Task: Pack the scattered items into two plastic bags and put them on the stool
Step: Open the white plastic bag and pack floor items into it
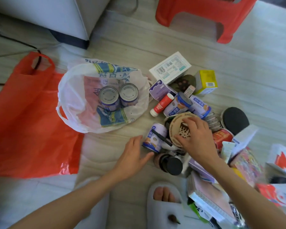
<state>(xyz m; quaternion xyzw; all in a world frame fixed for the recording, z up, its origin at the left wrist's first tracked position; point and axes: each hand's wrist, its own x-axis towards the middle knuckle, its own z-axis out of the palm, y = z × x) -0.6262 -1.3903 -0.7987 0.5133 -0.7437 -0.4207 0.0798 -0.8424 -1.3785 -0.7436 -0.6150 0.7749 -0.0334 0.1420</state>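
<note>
The right hand (195,136) has its grip curled on the round wooden disc (180,129); the left hand (132,154), spread, touches a can (153,138) just beside. Lifting the disc could topple the pile beneath; the white bag (69,100) lies left, floppy.

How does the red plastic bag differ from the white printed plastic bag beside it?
The red plastic bag lies flat on the floor, while the white printed plastic bag stands open with its mouth spread wide. The red bag shows nothing inside; the white bag holds two purple cans standing upright. The red bag is plain; the white bag carries blue and yellow print. Both are thin handled carrier bags, touching each other.
</note>
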